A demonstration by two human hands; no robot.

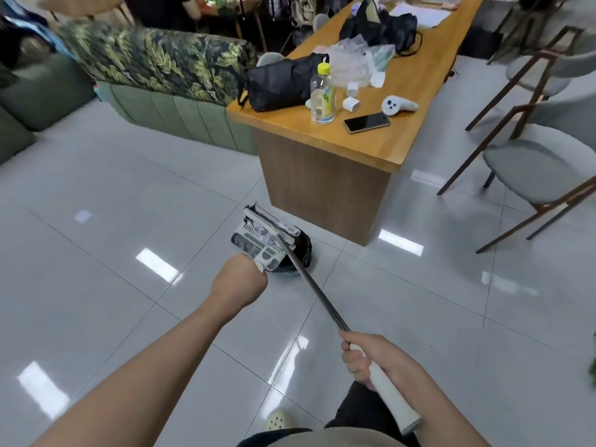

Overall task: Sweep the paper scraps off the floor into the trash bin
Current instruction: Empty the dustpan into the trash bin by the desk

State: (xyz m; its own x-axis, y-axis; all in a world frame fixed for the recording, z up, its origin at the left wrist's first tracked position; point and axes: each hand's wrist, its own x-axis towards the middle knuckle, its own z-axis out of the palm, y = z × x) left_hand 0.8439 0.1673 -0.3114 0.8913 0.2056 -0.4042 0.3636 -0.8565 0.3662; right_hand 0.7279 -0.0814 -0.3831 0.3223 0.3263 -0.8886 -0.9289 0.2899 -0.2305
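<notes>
Paper scraps [258, 230] lie inside the white dustpan [258, 245], which is tipped up over the black-lined trash bin [301, 253] on the glossy tiled floor [113, 221], just beside the near end of the wooden table [354, 150]. From the view's centre, dustpan and bin sit at about twelve o'clock. At roughly nine o'clock of the bin, the left hand [237, 283] is clenched around the dustpan's handle, arm stretched forward. The broom head [274, 225] rests against the dustpan's upper edge, over the bin. Its metal pole [314, 290] runs down toward five o'clock, where the right hand [374, 362] grasps the white grip [393, 393]. On the table at one o'clock stand a bottle [322, 95] and a phone [366, 122].
</notes>
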